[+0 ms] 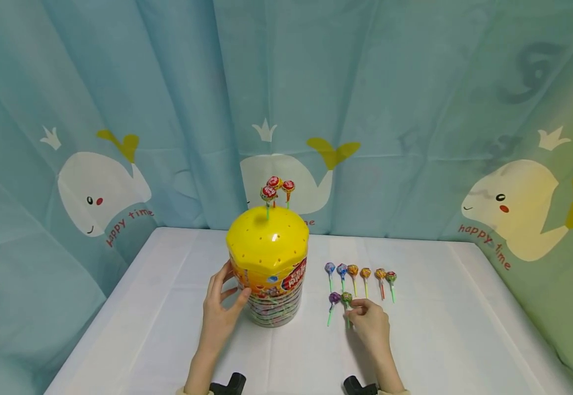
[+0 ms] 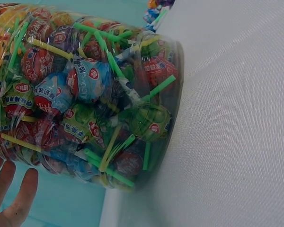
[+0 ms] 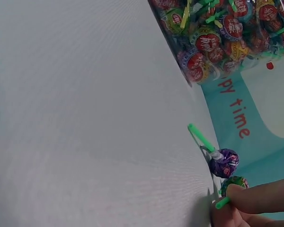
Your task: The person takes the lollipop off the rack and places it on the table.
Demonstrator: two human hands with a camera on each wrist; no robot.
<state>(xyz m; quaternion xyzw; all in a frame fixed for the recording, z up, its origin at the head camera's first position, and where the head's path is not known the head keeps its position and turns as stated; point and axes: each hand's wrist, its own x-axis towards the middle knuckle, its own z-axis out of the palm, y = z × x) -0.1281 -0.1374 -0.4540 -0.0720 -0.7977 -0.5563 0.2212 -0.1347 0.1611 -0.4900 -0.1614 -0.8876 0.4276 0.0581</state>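
A big clear jar (image 1: 276, 315) packed with wrapped lollipops stands upright on the table, topped by a yellow lid (image 1: 261, 238) dotted with small holes. My left hand (image 1: 219, 310) holds its left side, thumb toward the front; in the left wrist view, fingers (image 2: 23, 191) lie beside the jar wall (image 2: 173, 118). To the right of the jar, my right hand (image 1: 372, 323) pinches the stick of a green-wrapped lollipop (image 1: 346, 297) between thumb and fingers, low over the table. A purple-wrapped lollipop (image 3: 226, 163) lies just left of it. Three red-topped lollipops (image 1: 268, 193) stick up from the lid.
Behind the pinched one, a row of several lollipops, including an orange one (image 1: 352, 270) and a blue one (image 1: 330, 267), lies on the white table (image 1: 439, 318). A blue-green curtain (image 1: 404, 109) printed with whales hangs along the table's back edge.
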